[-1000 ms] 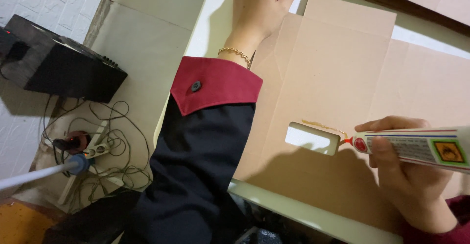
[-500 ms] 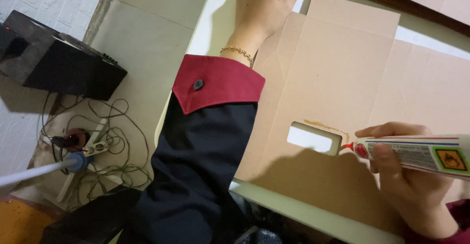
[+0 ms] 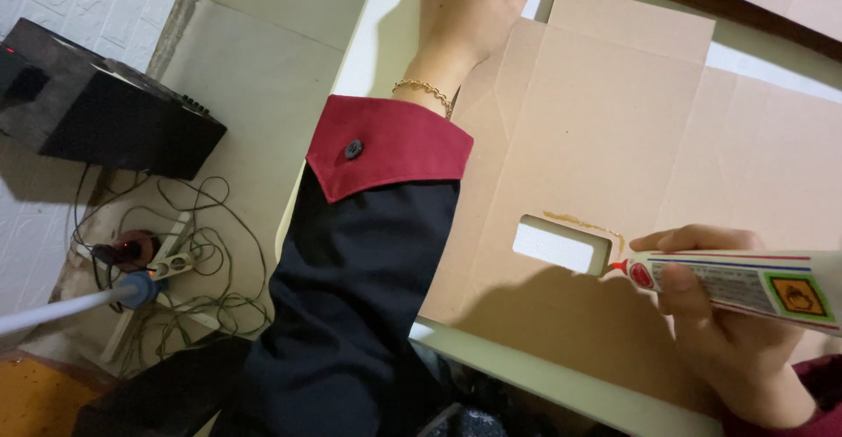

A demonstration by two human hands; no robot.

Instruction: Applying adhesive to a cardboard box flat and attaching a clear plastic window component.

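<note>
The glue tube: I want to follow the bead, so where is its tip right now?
In the head view, the glue tube is at lower right in the right hand, its red tip at the right end of the rectangular cut-out in the flat cardboard sheet.

black box [image 3: 105,113], tangled cables [image 3: 202,288] — power strip [image 3: 171,264]

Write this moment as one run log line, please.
left hand: pressing cardboard | right hand: holding glue tube | nozzle at cutout edge

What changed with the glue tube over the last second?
The right hand slid the glue tube along the cutout's top edge to its right corner, leaving a glue line. The left hand still presses the cardboard flat.
</note>
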